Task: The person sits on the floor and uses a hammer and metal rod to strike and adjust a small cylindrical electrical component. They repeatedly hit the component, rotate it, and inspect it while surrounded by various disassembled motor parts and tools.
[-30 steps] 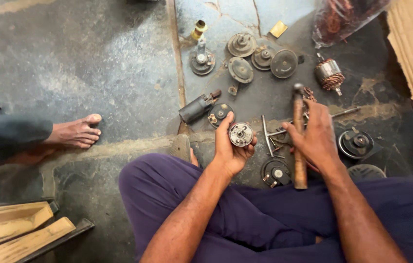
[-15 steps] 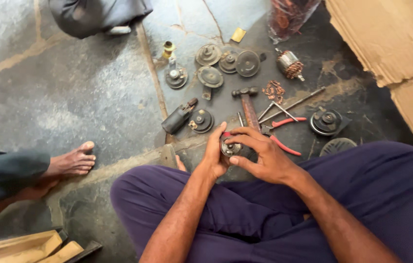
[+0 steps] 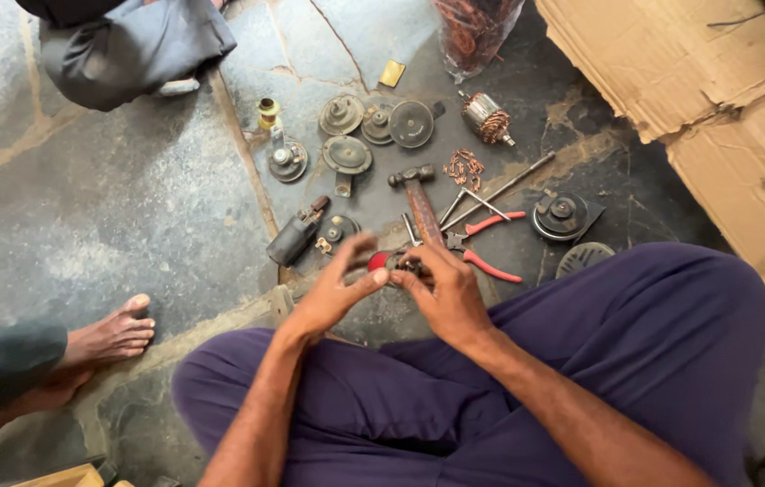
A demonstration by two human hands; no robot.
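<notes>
My left hand (image 3: 333, 290) and my right hand (image 3: 444, 293) meet in front of my crossed legs in purple trousers (image 3: 635, 343). Between their fingertips sits a small round metal part (image 3: 398, 264) with a red bit at its left side. The fingers of both hands pinch it, and those of the left are blurred. A hammer (image 3: 418, 200) with a wooden handle lies on the stone floor just beyond my hands, next to red-handled pliers (image 3: 489, 245).
Several round metal discs (image 3: 346, 153) lie on the floor, with a copper-wound armature (image 3: 486, 117), a dark cylinder (image 3: 295, 236), thin rods (image 3: 499, 189) and a bag of copper wire (image 3: 472, 27). Torn cardboard (image 3: 716, 108) lies at the right. Another person's bare foot (image 3: 112, 334) rests at the left.
A second ago my right hand held the hammer upright; the hammer now lies on the floor. Both hands have come together on the small part, which only the left held then.
</notes>
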